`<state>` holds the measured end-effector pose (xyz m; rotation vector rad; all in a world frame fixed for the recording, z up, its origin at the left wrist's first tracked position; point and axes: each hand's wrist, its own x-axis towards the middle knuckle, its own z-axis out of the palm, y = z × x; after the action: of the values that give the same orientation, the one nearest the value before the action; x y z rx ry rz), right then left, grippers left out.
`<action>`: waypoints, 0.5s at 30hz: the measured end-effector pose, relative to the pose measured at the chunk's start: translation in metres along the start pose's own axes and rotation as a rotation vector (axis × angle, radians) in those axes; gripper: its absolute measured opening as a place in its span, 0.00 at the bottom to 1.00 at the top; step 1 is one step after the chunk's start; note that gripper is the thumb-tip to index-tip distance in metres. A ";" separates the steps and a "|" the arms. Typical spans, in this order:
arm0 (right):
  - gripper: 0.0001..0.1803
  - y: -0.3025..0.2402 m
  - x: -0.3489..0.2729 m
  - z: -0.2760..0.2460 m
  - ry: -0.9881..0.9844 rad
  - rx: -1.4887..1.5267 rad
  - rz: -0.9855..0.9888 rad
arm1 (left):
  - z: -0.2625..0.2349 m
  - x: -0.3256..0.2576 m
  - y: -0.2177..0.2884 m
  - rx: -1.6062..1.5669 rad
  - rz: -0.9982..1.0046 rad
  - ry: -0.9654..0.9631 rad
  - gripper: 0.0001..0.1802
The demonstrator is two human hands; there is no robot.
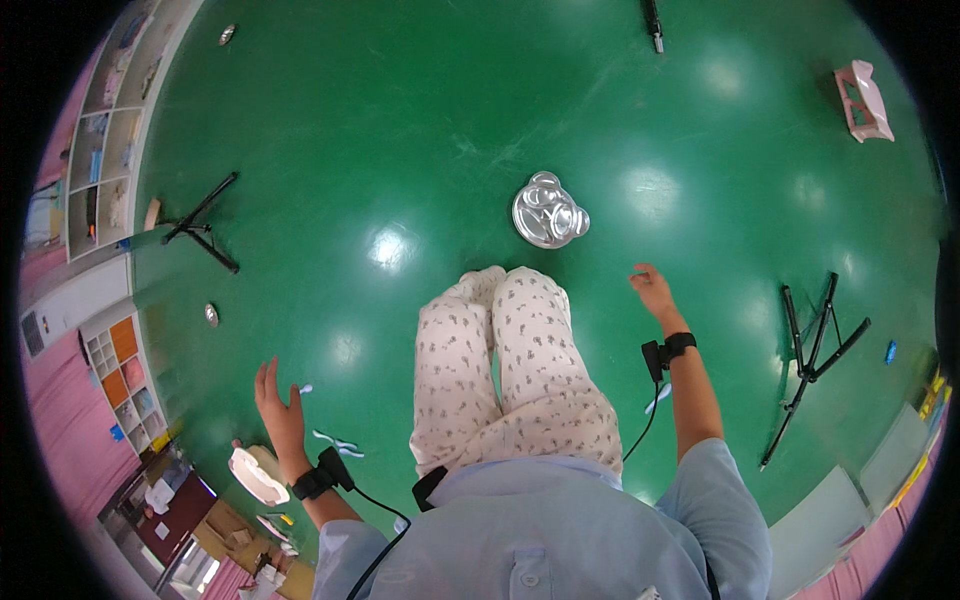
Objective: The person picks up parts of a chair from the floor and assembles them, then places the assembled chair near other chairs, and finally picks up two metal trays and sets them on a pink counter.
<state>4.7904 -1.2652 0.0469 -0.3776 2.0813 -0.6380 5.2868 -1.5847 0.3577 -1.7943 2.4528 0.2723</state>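
Note:
A shiny steel divided plate (548, 215) shaped like a bear's head lies on the green floor, just beyond my knees. My right hand (653, 290) hovers to the right of my knees, nearer to the plate, its fingers loosely stretched and holding nothing. Out to the left, my left hand (281, 415) is raised with fingers spread, also without anything in it. Close to it on the floor are blue-and-white slender pieces (338, 443), perhaps cutlery. Another such piece (657, 398) lies beside my right forearm.
Black tripod legs stand at left (205, 225) and right (808, 365). A pink child-sized piece of furniture (866, 102) is far right; a pale pink-and-white item (258, 474) sits lower left. Small metal objects (211, 315) lie leftward. White shelves (105, 150) line the left wall.

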 end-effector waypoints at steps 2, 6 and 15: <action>0.23 0.001 0.044 0.007 0.038 -0.003 -0.005 | 0.026 0.032 0.001 -0.006 0.012 0.017 0.30; 0.28 0.084 0.043 0.071 0.139 -0.053 0.068 | 0.071 -0.003 -0.035 -0.012 0.010 -0.039 0.29; 0.25 0.091 0.093 0.117 0.146 0.300 0.226 | 0.119 0.004 -0.068 0.025 -0.045 0.022 0.29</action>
<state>4.8349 -1.2701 -0.1222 0.0760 2.0848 -0.8448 5.3466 -1.5855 0.2346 -1.8499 2.4153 0.2184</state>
